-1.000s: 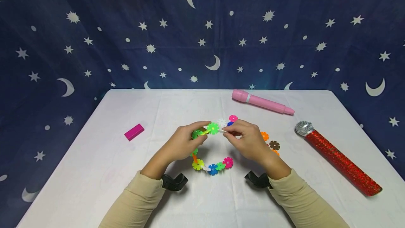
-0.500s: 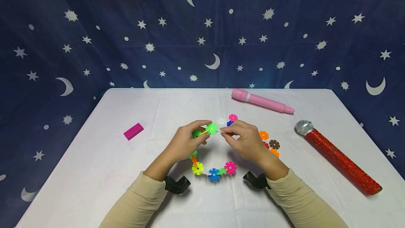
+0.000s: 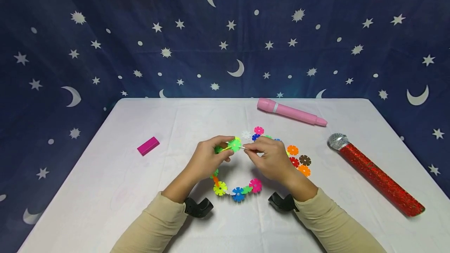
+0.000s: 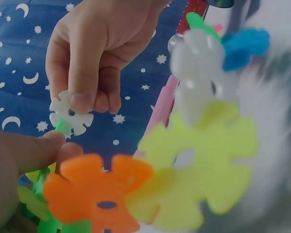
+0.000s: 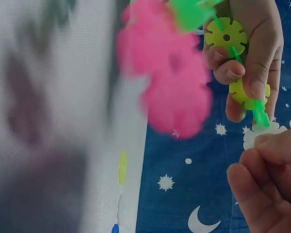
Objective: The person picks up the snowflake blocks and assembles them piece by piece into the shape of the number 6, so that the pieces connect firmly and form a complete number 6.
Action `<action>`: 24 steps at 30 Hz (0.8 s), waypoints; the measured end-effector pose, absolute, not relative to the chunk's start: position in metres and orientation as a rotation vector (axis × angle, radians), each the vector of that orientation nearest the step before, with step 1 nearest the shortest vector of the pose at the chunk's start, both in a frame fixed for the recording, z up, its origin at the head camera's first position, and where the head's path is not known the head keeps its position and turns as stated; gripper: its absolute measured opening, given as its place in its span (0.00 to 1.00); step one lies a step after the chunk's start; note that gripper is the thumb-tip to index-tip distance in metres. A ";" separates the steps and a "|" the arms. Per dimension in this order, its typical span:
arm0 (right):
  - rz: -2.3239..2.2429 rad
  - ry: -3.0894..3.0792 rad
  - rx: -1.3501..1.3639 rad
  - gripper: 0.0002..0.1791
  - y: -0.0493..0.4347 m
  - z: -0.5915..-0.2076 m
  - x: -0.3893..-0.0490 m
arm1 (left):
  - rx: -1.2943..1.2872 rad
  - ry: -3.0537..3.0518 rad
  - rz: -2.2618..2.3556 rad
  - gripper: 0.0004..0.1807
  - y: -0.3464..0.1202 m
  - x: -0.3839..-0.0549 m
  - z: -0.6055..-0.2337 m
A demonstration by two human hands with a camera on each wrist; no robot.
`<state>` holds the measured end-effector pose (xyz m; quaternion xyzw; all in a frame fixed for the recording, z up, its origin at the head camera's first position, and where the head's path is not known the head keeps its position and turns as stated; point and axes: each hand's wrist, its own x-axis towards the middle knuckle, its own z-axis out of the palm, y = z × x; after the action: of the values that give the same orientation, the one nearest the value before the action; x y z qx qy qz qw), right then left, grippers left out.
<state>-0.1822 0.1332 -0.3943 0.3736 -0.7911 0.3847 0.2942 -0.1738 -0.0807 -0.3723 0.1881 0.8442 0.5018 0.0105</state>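
My left hand (image 3: 209, 155) pinches a chain of flower-shaped interlocking discs by a green disc (image 3: 234, 145). From there the chain curves down toward me through an orange disc (image 4: 94, 194), a yellow disc (image 3: 220, 188) and a blue disc (image 3: 238, 194) to a pink disc (image 3: 256, 185) at its end. Between thumb and fingers, my right hand (image 3: 272, 158) grips a white disc (image 4: 81, 119). Its edge meets the green disc's edge in both wrist views. Part of the chain is hidden behind the left fingers.
Loose discs lie beyond and beside my right hand, among them a pink disc (image 3: 259, 130), an orange disc (image 3: 304, 170) and a brown disc (image 3: 305, 160). A pink toy microphone (image 3: 291, 113) and a red glitter microphone (image 3: 379, 179) lie farther right. At left sits a magenta block (image 3: 148, 146).
Both hands have shifted slightly, still holding the white disc against the green one. The hanging end of the chain has swung a little toward me. More loose discs show beside my right hand.
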 end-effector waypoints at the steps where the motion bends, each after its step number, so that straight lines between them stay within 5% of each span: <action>1: 1.014 -2.112 0.992 0.10 0.133 -0.394 -0.182 | 0.599 2.644 1.565 0.21 -0.080 -0.174 -0.373; 8: 1.014 -2.202 0.980 0.11 0.131 -0.393 -0.179 | 0.571 2.630 1.529 0.21 -0.083 -0.178 -0.374; 15: 1.115 -2.661 0.826 0.23 0.133 -0.389 -0.181 | 0.455 2.484 1.535 0.22 -0.107 -0.193 -0.372; 24: 1.013 -3.013 0.752 0.27 0.131 -0.393 -0.211 | 0.439 2.442 1.515 0.21 -0.125 -0.199 -0.365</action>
<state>-0.2112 0.1312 -0.3925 0.2298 -0.9206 0.3095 -0.0622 -0.1989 -0.1247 -0.3653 0.1501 0.8342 0.5175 0.1171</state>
